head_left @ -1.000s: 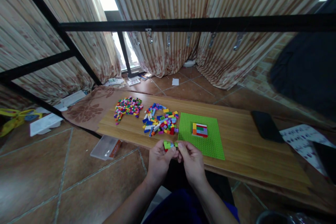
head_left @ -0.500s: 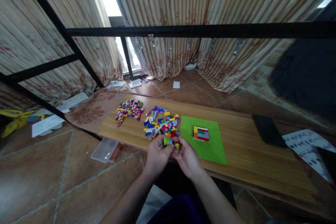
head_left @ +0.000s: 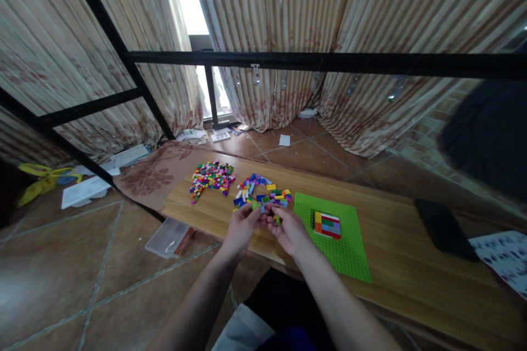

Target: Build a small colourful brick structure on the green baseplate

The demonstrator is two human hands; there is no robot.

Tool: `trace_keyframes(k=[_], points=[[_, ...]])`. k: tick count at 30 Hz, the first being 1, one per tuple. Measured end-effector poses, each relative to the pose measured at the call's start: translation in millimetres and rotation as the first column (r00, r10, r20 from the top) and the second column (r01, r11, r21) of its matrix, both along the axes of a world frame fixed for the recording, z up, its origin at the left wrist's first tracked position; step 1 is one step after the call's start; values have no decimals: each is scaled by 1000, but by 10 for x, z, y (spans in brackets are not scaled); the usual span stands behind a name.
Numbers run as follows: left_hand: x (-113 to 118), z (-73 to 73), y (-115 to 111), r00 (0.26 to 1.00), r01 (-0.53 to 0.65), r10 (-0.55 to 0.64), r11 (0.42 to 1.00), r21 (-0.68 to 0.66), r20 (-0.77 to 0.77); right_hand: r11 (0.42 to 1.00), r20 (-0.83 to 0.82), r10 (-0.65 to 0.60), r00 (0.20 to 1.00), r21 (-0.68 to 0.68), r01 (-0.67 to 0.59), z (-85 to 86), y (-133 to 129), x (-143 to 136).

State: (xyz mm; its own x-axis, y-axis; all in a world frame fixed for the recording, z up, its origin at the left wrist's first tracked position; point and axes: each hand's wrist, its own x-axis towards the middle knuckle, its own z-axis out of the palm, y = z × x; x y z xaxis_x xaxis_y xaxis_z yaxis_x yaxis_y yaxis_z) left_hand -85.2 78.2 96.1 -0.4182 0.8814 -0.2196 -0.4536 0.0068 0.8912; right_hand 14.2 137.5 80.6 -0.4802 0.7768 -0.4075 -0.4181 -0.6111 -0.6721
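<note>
My left hand (head_left: pixel 240 228) is closed on a lime-green toy brick (head_left: pixel 255 205) with a light blue piece (head_left: pixel 262 209) beside it. Close against it, my right hand (head_left: pixel 291 228) has its fingers curled around a small yellow-green brick (head_left: pixel 277 220). The fingertips of both hands nearly meet, and they hide how these pieces join. Just beyond them lies a loose pile of larger mixed bricks (head_left: pixel 270 187), partly covered by the hands. To the right, a green baseplate (head_left: pixel 354 255) carries a flat, multicoloured rectangle of bricks (head_left: pixel 328 225).
A heap of small bright pieces (head_left: pixel 213 176) lies at the left of the wooden table (head_left: pixel 395 252). Toward the right end are a black phone-like slab (head_left: pixel 444 229) and a printed sheet (head_left: pixel 504 258). A clear plastic box (head_left: pixel 166 237) sits on the floor below the left edge.
Both hands have moved forward over the near side of the larger brick pile, hiding more of it. The bricks stay in the fingers. The whole view has shifted a little.
</note>
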Motion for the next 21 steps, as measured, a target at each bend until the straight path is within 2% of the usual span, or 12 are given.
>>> trace_keyframes(k=[3, 6, 10, 15, 18, 21], points=[[-45, 1, -8, 997, 3, -4, 1000, 11, 73, 996, 29, 81, 996, 46, -82, 74, -6, -25], [-53, 8, -32, 995, 19, -21, 1000, 20, 100, 975, 91, 116, 989, 178, -131, 130, -68, -48], [-5, 30, -67, 996, -2, 2, 1000, -5, 84, 947, 145, 3, 989, 318, -50, 111, -158, -69], [175, 29, -94, 986, -161, 161, 987, -4, 35, 889, 217, -211, 953, 448, 95, -9, -271, -85], [302, -4, -105, 976, -215, 214, 976, 35, 41, 864, 199, -324, 925, 460, 204, -53, -356, -87], [394, -32, -125, 975, -214, 210, 975, 56, 66, 860, 180, -371, 911, 436, 264, -57, -421, -64]])
